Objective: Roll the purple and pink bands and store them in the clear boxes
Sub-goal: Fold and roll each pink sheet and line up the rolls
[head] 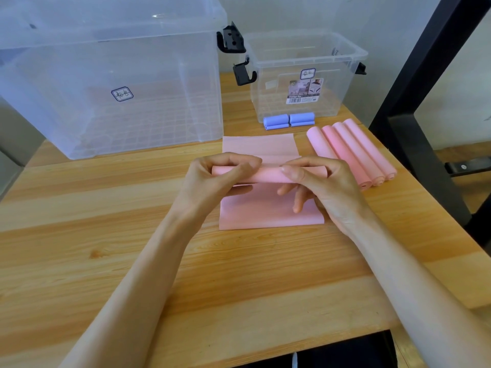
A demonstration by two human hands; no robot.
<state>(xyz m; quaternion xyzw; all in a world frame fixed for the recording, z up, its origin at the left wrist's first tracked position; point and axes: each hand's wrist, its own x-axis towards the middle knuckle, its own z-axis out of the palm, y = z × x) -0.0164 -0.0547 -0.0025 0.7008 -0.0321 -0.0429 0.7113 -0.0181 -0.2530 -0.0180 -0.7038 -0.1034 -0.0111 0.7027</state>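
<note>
Both hands hold a partly rolled pink band [268, 175] just above the wooden table. My left hand [215, 179] pinches the roll's left part, and my right hand [316, 181] grips its right part. The band's loose flat length [265, 213] lies on the table beneath the roll, and another flat stretch [259, 144] extends beyond it. Several finished pink rolls [350, 152] lie side by side to the right. Two purple rolled bands [289, 120] rest in front of the small clear box [305, 75]. A large clear box [106, 75] with its lid on stands at the back left.
The wooden table [106, 235] runs to a front edge near my body. A black metal frame [425, 75] rises at the right. Black latches [231, 41] stick out from the boxes between them. The small box has no lid on it.
</note>
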